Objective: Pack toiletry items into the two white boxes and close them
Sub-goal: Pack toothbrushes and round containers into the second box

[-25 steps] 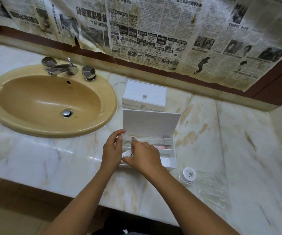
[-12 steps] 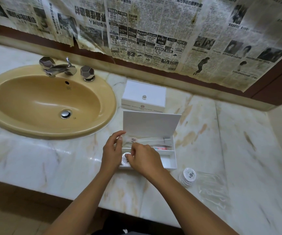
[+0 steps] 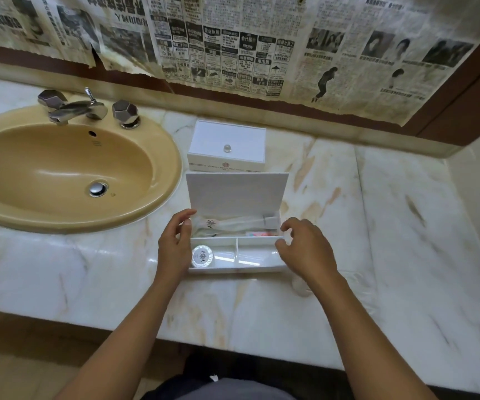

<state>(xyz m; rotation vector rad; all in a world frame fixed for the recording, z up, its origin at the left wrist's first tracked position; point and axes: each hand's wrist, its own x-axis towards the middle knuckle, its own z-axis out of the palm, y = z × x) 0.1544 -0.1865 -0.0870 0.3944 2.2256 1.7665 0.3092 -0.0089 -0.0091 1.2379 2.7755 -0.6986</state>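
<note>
Head view: far box [image 3: 226, 145] is shut already, so roughly halfway. The near open box [image 3: 237, 255] has wrapped sachets [image 3: 233, 223] in its far slot and a round soap [image 3: 202, 256] in the near-left one; the near-right slot looks empty. Left hand [image 3: 174, 246] rests on the box's left edge, fingers relaxed. Right hand [image 3: 305, 252] hovers at the right edge, loosely curled, holding nothing.

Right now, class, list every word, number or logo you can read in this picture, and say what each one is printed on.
"RM299": newspaper on the wall.
"4000": same newspaper.
Remaining Chinese newsprint: too small to read.
Front print on the closed white box: blurred.
Lettering on the round packet: unreadable.
</note>
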